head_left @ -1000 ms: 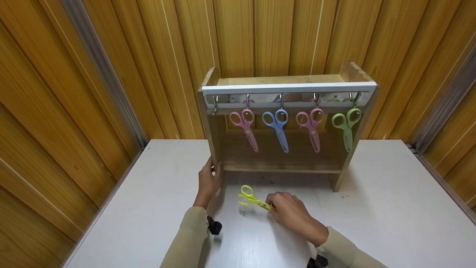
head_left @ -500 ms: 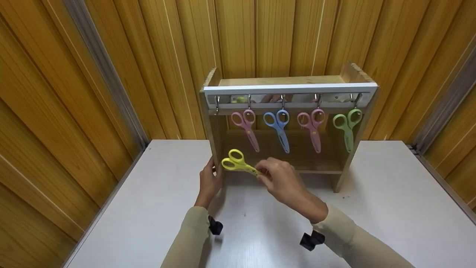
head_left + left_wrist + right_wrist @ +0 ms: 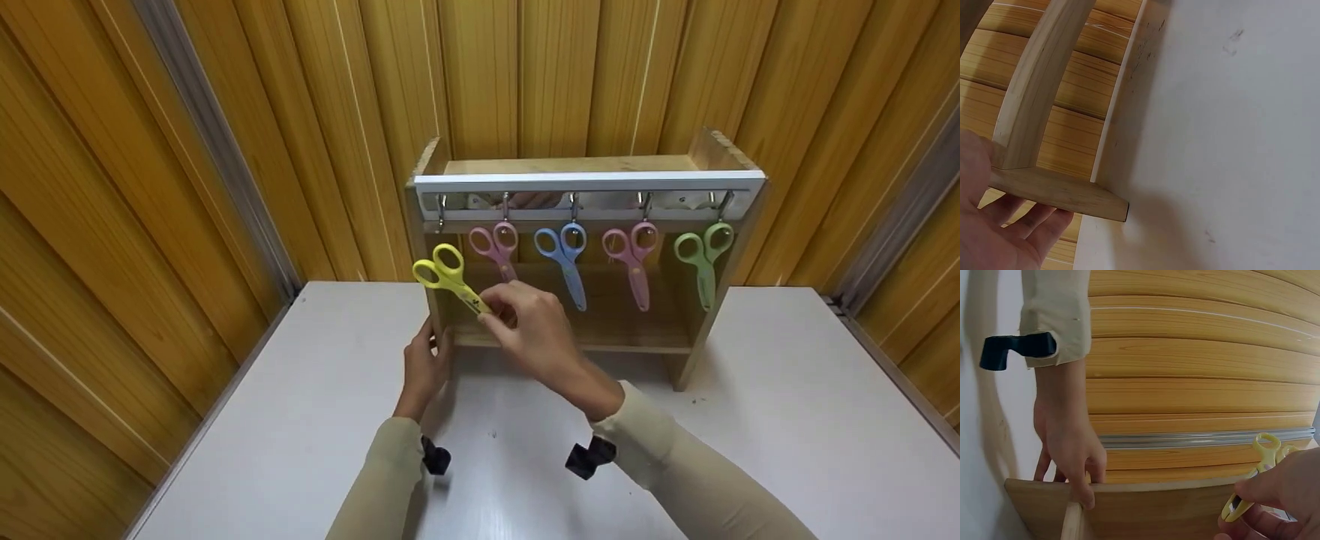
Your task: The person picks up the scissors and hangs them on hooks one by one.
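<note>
A small wooden rack (image 3: pixel 585 348) stands on the white table, with a row of metal hooks along its front rail. My left hand (image 3: pixel 421 367) grips the lower edge of its left side panel (image 3: pixel 1067 194), thumb inside and fingers outside. Yellow scissors (image 3: pixel 454 286) are pinched by the blades between the thumb and fingers of my right hand (image 3: pixel 534 326). Their handle loops point up and left, a little below the leftmost hook (image 3: pixel 441 208). Pink scissors (image 3: pixel 496 246), partly behind my right hand, hang on the second hook.
Blue scissors (image 3: pixel 562 259), another pink pair (image 3: pixel 634 262) and green scissors (image 3: pixel 703 259) hang further right. Wood-slat walls (image 3: pixel 555 75) enclose the white table (image 3: pixel 300 420) at back and sides. A black camera mount (image 3: pixel 591 456) sits at my right wrist.
My right hand has lifted the yellow scissors off the table, up and leftward to the rack's left side, the loops tipping further upward. The left hand has stayed on the side panel.
</note>
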Demonstrator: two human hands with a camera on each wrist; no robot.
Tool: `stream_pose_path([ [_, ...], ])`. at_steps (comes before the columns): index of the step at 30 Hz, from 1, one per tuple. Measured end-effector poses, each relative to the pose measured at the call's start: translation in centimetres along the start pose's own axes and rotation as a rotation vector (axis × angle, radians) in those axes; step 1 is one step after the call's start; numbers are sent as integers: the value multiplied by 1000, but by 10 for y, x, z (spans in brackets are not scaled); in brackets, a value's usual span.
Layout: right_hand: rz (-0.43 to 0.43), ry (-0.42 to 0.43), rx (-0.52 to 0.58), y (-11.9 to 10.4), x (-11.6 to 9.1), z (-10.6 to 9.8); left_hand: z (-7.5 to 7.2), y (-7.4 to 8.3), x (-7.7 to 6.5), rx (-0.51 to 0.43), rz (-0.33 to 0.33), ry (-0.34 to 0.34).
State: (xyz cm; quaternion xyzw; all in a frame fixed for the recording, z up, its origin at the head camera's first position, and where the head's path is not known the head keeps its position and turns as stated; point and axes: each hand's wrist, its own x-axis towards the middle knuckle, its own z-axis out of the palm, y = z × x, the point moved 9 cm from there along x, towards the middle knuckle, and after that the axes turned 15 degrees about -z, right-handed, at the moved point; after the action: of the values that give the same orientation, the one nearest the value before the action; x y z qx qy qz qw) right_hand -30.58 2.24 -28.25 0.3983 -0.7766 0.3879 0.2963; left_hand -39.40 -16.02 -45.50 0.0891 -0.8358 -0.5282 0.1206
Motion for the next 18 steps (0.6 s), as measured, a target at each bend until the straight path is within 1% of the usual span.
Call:
stream_pose_path([
  [2, 8, 7, 16, 0, 4, 2, 0, -1, 0, 0, -5, 0],
  [6, 29, 16, 27, 3, 11, 6, 1, 1, -1, -3, 14, 3],
  [13, 12, 33, -6, 10, 18, 10, -1, 4, -2, -1, 48, 9],
  [18, 22, 28, -16, 11, 20, 14, -2, 4, -2, 1, 66, 12],
])
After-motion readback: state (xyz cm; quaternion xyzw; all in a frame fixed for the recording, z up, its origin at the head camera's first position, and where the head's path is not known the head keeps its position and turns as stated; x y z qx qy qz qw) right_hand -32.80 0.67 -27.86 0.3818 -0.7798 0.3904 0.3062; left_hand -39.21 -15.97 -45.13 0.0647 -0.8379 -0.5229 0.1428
